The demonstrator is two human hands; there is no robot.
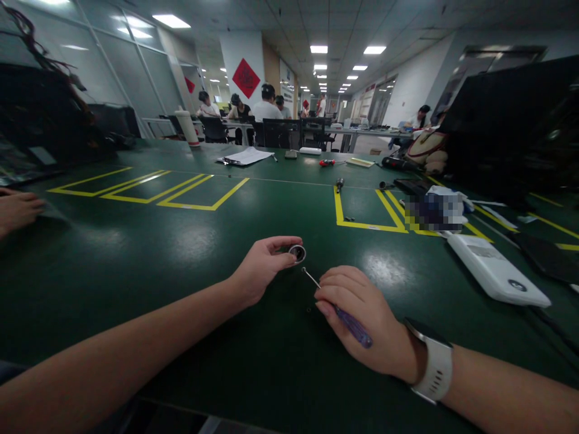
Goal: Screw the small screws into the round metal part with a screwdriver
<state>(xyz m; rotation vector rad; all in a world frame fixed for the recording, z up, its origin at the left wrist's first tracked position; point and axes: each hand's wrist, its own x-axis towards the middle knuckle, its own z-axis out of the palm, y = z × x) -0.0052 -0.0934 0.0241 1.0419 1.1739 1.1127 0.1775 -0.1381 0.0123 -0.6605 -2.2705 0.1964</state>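
Note:
My left hand [266, 262] pinches a small round metal part [297, 253] by its edge, its hollow, ring-shaped end turned towards me. In my right hand [362, 316] is a screwdriver with a clear purple handle [355, 328]. Its thin shaft points up and left, and the tip, with what looks like a tiny screw on it, stops just below the round part, apart from it. On the green table [194, 337], a tiny dark piece [308, 310] lies left of my right hand.
Yellow tape outlines [190, 206] mark the table. A dark metal fitting [340, 184], a red-handled screwdriver [327, 163] and papers [246, 156] lie farther back. A white power bank [497, 268] sits at right. Another person's hand [18, 211] rests at far left.

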